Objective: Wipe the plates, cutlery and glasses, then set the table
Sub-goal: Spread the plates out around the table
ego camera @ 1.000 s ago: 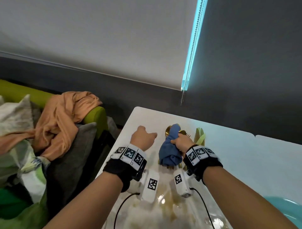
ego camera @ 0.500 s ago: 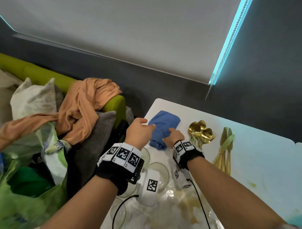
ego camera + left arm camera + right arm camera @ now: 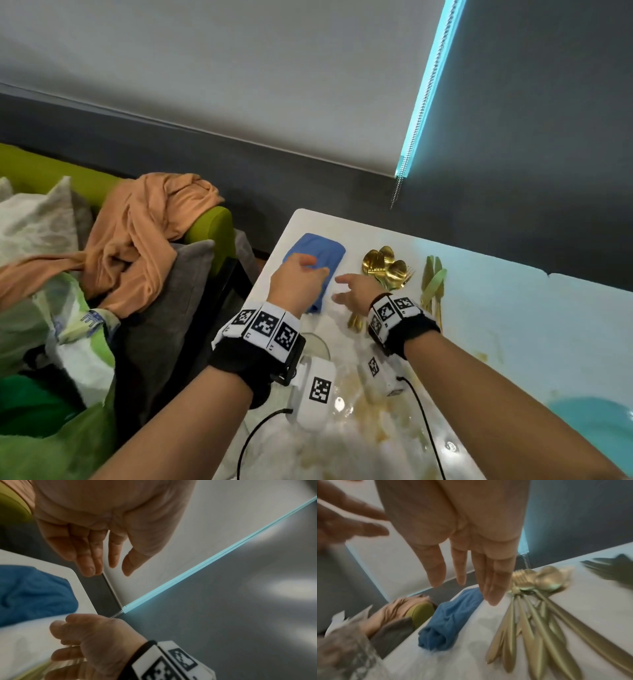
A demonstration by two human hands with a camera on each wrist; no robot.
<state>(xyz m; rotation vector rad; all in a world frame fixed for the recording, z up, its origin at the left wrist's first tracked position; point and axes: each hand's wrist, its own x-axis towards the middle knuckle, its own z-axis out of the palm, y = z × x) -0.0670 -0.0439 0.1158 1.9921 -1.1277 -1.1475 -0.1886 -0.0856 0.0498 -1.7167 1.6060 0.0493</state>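
A blue cloth (image 3: 317, 251) lies rolled on the far left corner of the white table (image 3: 496, 308). My left hand (image 3: 308, 270) hovers over the cloth's near edge with relaxed fingers and holds nothing; the left wrist view shows the left hand (image 3: 109, 569) clear of the cloth (image 3: 34, 592). My right hand (image 3: 337, 289) is just right of the cloth, fingers spread and empty. A pile of gold spoons and forks (image 3: 383, 267) lies right of it, then gold knives (image 3: 433, 284). The right wrist view shows straight fingers (image 3: 489, 582) above cloth (image 3: 450, 618) and cutlery (image 3: 539, 615).
Clear glasses (image 3: 317, 344) stand on the table under my wrists. A teal plate (image 3: 599, 425) sits at the near right. Left of the table is a green sofa (image 3: 209, 229) piled with an orange garment (image 3: 144, 240) and cushions. A blind cord (image 3: 397, 192) hangs behind.
My right hand carried the blue cloth from over the cutlery to the far left corner, both hands laid it down, and both have let go. The right hand has drawn back, open.
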